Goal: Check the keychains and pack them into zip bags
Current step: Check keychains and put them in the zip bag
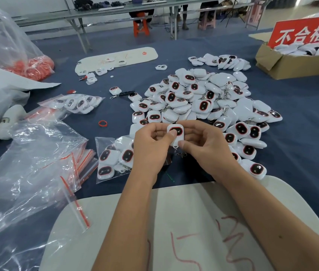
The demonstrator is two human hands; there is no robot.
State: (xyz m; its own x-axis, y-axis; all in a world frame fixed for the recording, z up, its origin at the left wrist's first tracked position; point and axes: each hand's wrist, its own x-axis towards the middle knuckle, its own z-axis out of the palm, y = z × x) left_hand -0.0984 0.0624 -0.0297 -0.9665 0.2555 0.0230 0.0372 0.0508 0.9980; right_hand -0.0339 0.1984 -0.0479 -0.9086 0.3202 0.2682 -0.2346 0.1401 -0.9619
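Observation:
My left hand and my right hand together hold one white keychain with a dark red-rimmed oval face, above the blue table. The left thumb presses on its face, and the right thumb sits at its lower end, where a metal clasp hangs down. Behind my hands lies a large pile of keychains. A zip bag part-filled with keychains lies just left of my left hand. Another filled zip bag lies farther left.
A stack of empty red-strip zip bags and loose clear plastic cover the left side. A cardboard box with a red sign stands at the far right. A white board lies under my forearms. A red rubber band lies on the cloth.

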